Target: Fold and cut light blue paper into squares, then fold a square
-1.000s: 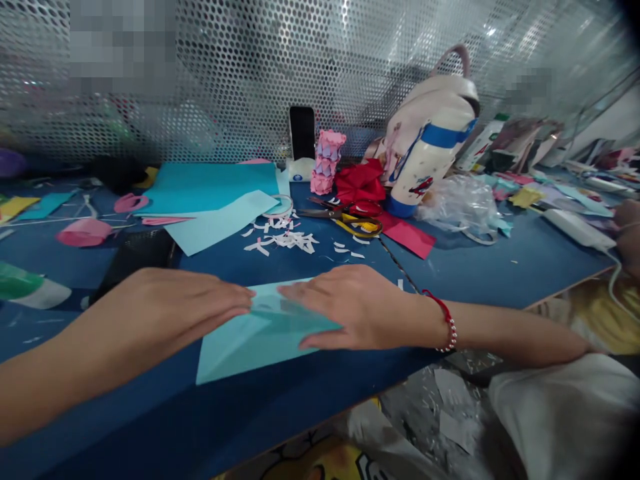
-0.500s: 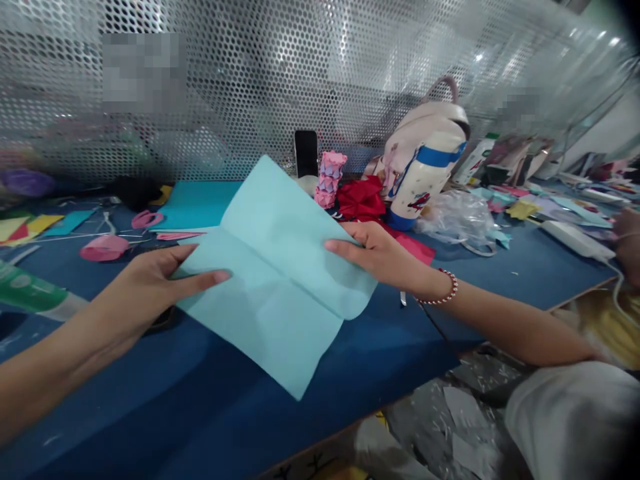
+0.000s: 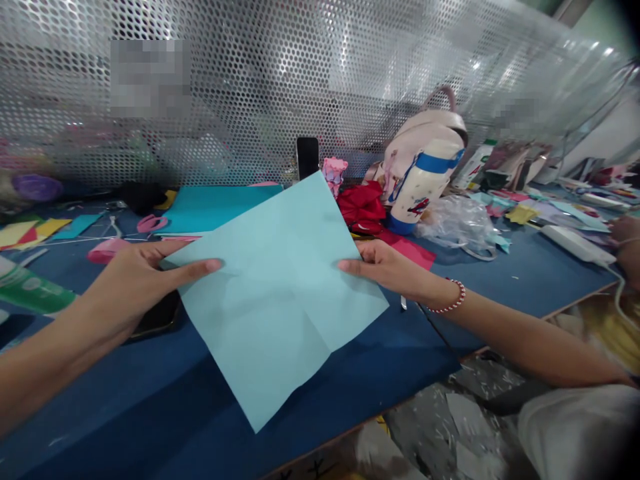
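Note:
A light blue sheet of paper [image 3: 275,280] with faint crease lines is held up over the blue table, one corner pointing toward me. My left hand [image 3: 150,273] pinches its left edge, thumb on top and fingers underneath. On the opposite edge my right hand [image 3: 385,267], with a beaded bracelet at the wrist, grips it the same way. Under my left wrist lies a dark phone [image 3: 159,317], partly covered by the hand. Behind the sheet is a stack of teal paper [image 3: 210,207], and a pink paper loop [image 3: 106,251] rests beside my left hand.
A green-and-white tube [image 3: 35,290] lies at the left. A phone [image 3: 307,159] stands against the perforated metal screen [image 3: 240,87]. Red paper [image 3: 361,208], a bottle [image 3: 425,187], a backpack [image 3: 417,133] and a plastic bag [image 3: 457,223] sit behind my right hand. Another person's hand [image 3: 627,237] shows far right.
The light blue sheet has turned and opened flatter, its centre fold now fainter. Its near corner has swung left and toward me. Both hands still hold it.

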Demonstrator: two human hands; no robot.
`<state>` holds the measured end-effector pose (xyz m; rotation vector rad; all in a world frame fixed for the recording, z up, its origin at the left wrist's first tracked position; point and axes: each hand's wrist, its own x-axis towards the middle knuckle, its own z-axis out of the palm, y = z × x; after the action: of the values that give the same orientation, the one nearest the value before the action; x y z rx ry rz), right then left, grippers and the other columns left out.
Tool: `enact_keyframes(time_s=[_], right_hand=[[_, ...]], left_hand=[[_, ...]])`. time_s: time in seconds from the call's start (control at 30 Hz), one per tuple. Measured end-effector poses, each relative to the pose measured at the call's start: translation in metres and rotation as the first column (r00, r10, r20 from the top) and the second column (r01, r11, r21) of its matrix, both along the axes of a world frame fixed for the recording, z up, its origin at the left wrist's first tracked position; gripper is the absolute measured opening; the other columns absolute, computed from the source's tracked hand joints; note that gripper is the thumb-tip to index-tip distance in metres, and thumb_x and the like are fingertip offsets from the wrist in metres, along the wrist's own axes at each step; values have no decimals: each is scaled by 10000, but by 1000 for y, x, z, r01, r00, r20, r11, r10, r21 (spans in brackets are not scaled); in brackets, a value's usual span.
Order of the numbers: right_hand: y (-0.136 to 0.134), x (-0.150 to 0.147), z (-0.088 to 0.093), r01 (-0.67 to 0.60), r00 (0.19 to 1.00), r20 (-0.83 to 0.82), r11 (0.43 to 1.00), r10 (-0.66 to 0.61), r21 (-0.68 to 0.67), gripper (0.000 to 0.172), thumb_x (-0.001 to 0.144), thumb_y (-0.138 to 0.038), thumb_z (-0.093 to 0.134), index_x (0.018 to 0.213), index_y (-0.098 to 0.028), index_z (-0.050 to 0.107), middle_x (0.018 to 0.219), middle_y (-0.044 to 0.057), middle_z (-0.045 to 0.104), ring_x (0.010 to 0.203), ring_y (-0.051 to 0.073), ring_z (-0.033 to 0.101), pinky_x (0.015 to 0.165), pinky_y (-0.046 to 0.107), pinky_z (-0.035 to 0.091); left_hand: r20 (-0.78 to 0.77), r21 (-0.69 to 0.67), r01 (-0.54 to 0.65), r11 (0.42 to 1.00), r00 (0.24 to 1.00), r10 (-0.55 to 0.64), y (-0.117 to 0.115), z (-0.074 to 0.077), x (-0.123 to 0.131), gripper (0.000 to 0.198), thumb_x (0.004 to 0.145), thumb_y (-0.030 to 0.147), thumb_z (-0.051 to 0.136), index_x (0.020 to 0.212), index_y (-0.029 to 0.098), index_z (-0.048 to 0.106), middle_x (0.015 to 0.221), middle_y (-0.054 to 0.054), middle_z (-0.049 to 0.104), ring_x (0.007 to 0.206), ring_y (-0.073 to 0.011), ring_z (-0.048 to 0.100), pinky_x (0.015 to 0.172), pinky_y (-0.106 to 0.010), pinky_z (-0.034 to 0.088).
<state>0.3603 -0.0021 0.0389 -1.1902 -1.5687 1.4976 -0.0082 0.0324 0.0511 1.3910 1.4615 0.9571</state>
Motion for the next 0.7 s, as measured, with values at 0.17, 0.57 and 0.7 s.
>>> enact_keyframes(time_s=[0.17,0.57,0.7], right_hand=[[1,5,-7,9,1000,-28,1000,-9,-6,505,790,-651,983,958,-211,799,890,19,839,692,151,746,618,253,622],[1,0,-23,35,992,-118,999,-35,-6,529,822,-630,964,1107,-203,836,1056,60,873,820,157,783,764,282,662],[9,7,-28,-57,997,64,976,44,209,532,846,-666,918,1082,-193,860,1021,66,875,881,201,804,809,333,670]], left_hand=[[14,14,2,1000,1000,-2,-1,-3,-4,643,642,612,1051,1133,238,869,1159,-65,905,999,-273,868,717,-287,732],[-166,56,291,955,946,-279,-26,-44,-1,762,908,664,869,1552,311,670,1539,-150,743,1303,-422,793,929,-504,752],[-295,142,343,929,910,-291,-23,-38,0,706,941,686,816,1518,290,712,1435,-148,806,1193,-423,842,843,-486,765]])
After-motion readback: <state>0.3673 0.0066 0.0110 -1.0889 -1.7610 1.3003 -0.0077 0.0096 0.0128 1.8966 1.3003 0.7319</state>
